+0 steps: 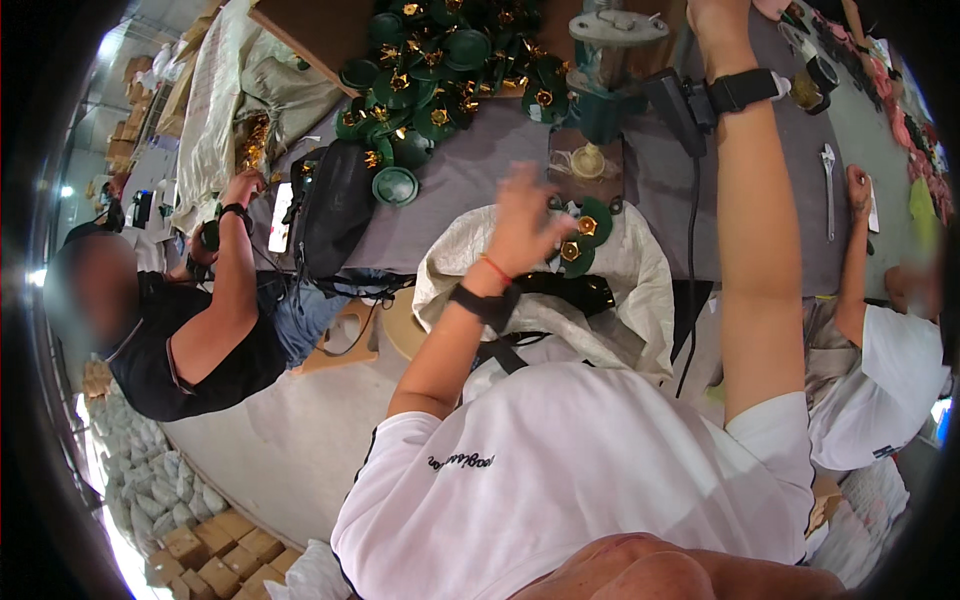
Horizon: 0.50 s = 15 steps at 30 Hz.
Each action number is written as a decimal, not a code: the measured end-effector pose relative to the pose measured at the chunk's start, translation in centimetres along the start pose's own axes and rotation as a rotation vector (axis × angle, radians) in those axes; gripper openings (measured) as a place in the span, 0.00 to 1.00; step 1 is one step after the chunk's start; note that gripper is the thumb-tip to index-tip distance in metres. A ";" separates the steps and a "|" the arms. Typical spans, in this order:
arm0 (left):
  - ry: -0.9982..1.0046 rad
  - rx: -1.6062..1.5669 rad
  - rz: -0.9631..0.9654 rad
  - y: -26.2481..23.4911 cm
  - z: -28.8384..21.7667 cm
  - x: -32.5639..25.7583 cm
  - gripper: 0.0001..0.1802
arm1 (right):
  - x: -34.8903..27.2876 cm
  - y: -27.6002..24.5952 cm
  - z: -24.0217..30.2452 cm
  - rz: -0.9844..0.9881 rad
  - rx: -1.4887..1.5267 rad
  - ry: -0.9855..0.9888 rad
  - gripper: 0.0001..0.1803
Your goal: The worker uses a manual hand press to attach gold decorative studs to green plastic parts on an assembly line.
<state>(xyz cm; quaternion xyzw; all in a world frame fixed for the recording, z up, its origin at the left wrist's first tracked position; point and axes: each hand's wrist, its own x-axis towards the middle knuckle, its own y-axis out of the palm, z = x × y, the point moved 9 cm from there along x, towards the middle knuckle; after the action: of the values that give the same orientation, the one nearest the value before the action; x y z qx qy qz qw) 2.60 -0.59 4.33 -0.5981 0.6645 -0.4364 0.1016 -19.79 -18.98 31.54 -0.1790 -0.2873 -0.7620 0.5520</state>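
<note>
My left hand (527, 225) is blurred by motion above the mouth of a white woven sack (450, 262). Its fingers look spread, with the thumb pointing right. Just right of the thumb are green round pieces (594, 222) with gold crown-shaped centres, over the sack opening; I cannot tell whether they touch the hand. My right arm reaches far forward, and my right hand (712, 22) is cut by the top edge, its fingers hidden. Left of it stands a green and grey bench press (605, 75), with a pale round part (587, 161) on the plate beneath.
Many green pieces with gold centres (440, 75) pile beside a tilted brown box (310, 35). A black bag (340, 205) and a phone (281, 217) lie left; a wrench (828, 190) lies right. A black cable (693, 270) hangs down. Co-workers (190, 330) sit either side.
</note>
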 end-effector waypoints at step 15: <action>-0.431 -0.488 -0.366 -5.6 10.5 -0.2 0.14 | -0.6 1.2 0.8 -0.020 -0.028 -0.120 0.16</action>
<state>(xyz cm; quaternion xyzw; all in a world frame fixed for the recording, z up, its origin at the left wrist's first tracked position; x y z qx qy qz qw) 13.53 -4.64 1.92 -0.7919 0.5942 -0.1400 0.0139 -18.46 -18.34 32.11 -0.2291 -0.3112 -0.7593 0.5235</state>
